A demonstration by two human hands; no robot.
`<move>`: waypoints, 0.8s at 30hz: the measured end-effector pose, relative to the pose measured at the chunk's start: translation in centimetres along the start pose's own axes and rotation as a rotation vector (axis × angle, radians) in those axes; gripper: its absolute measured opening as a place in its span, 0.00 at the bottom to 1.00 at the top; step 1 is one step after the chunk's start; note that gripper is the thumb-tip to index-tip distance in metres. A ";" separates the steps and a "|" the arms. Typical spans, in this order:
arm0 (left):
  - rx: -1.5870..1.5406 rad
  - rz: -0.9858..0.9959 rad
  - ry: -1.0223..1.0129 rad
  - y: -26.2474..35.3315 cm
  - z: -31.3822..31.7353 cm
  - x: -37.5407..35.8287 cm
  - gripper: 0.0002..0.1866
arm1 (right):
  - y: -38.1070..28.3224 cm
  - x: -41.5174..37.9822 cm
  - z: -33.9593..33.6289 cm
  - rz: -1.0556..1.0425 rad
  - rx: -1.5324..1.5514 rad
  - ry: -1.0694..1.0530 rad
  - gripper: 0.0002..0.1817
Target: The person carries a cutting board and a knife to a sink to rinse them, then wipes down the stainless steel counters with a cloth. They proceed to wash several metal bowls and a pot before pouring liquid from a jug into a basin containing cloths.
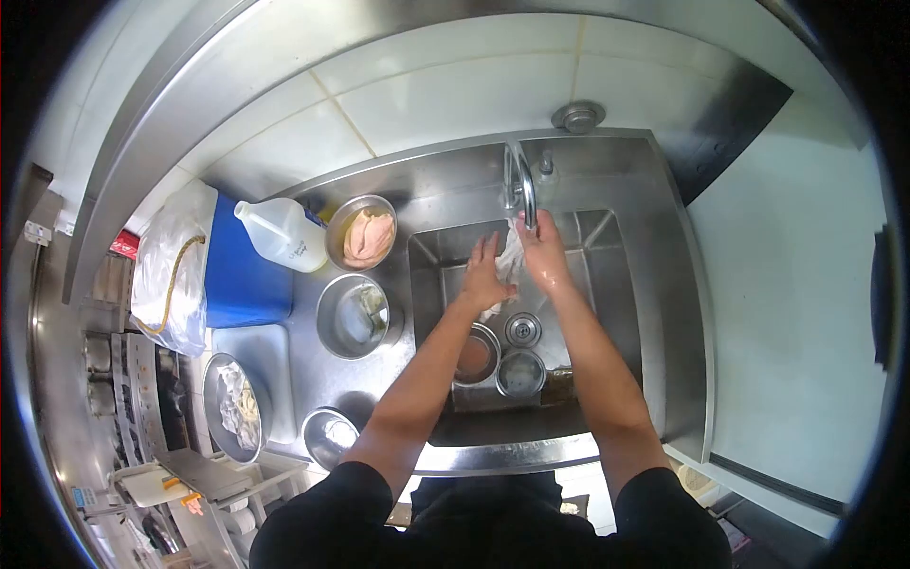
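Hands: we count two, both ours, both over the sink (607, 284) under the faucet (522, 190).
Left hand (485, 275): fingers spread and pointing to 12 o'clock, lying flat against the pale piece of meat (509, 258); the grip is open, pressing rather than clasping.
Right hand (543, 254): at 1 o'clock from the left hand, directly below the spout, wet; fingers curl over the top of the meat, so the grip is closed on it.
Meat in hand: one piece, between the two hands, touching both; its long axis runs from about 1 o'clock down to 7 o'clock, upper end at the spout.
Bowls in the sink: we count two, near the drain (523, 328); the reddish bowl (474, 356) at 8 o'clock from it, the empty small bowl (519, 373) at 6 o'clock.
Bowls on the table (313, 370): we count four at 9 o'clock from the sink; the bowl of raw meat (363, 232) farthest, a middle bowl (354, 316), a small near bowl (330, 434) and a wide pan (235, 406).
Jug (282, 234): one, white, lying with its cap toward 10 o'clock, just beside the bowl of raw meat.
Blue box (246, 275): one, at 9 o'clock from the jug, with a clear plastic bag (171, 275) against it.
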State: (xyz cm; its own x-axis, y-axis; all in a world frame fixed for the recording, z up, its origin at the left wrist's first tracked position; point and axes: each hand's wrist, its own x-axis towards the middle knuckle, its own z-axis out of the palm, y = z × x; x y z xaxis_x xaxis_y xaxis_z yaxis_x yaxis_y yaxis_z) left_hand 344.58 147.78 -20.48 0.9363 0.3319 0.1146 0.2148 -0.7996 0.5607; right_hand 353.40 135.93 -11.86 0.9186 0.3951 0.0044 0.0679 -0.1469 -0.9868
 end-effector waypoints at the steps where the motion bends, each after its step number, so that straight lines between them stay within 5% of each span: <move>1: 0.021 0.123 0.067 0.3 0.5 0.3 0.55 | -0.3 -0.1 0.1 0.005 0.027 0.007 0.15; 3: -0.293 0.143 0.089 0.5 2.7 0.3 0.53 | 0.3 -0.6 0.5 0.073 0.304 -0.042 0.16; 5: -0.958 -0.063 0.012 0.1 6.4 1.6 0.47 | 0.0 -0.7 -0.3 0.138 0.504 -0.065 0.18; 8: -0.655 -0.030 -0.063 -0.3 7.5 1.7 0.32 | -0.5 -1.3 -3.9 0.210 0.653 -0.020 0.20; 11: -0.783 -0.290 -0.006 1.2 6.1 1.7 0.22 | 1.4 -1.6 -8.3 0.228 0.701 0.139 0.21; 13: -1.013 -0.322 0.054 1.1 5.6 2.5 0.24 | 3.0 -2.7 -10.3 0.266 0.718 0.323 0.21; 16: -1.213 -0.383 0.027 3.6 1.5 2.1 0.28 | 12.6 -3.0 -12.1 0.350 0.293 0.396 0.24; 19: -1.145 -0.281 -0.066 4.4 -0.1 2.7 0.32 | 12.5 -5.1 -10.8 0.171 -0.494 -0.046 0.35; 24: -1.146 -0.143 -0.278 4.2 -0.9 3.2 0.29 | 6.9 -4.1 -3.2 -0.190 -0.066 -0.268 0.49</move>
State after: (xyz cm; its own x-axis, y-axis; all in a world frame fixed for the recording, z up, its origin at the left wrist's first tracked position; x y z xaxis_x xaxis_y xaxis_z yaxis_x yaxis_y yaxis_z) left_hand 348.22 145.98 -17.00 0.9826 0.1485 -0.1113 0.0810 0.1965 0.9772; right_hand 351.34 130.36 -18.15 0.7523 0.6445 0.1362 0.2617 -0.1026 -0.9597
